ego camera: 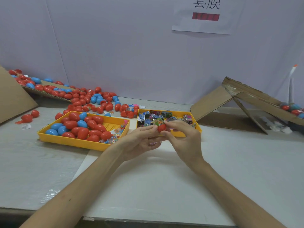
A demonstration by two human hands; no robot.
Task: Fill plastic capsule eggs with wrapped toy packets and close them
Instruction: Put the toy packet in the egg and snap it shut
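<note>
Above the white table top (148, 186), hands: we count two, both bare, meeting just in front of the right tray.
Left hand (141, 139): its thumb and curled fingers pinch the red plastic capsule egg half (162, 128) from the left.
Right hand (184, 139): its thumb and forefinger are curled onto the same half from the right.
Green wrapped toy packet (158, 121): one, sitting in the open mouth of the red half, with its upper part sticking out.
Yellow plastic trays: two, side by side and slightly apart.
Left yellow tray (74, 142): we count five blue eggs (56, 126). The red eggs (92, 124) are heaped, well over a dozen, and we cannot fix the number. Small clear bags of coloured bits (116, 134) lie in its right corner.
Right yellow tray (180, 113): a jumble of printed wrapped packets (148, 120), too many for us to count.
Loose pile (92, 99): red and blue eggs and halves are strewn on the table behind the left tray, running onto a brown cardboard sheet (11, 96).
Tilted cardboard box (246, 96): one, at the far right, with a few red and blue eggs at its edge.
White paper sign (205, 14): one, on the wall.
</note>
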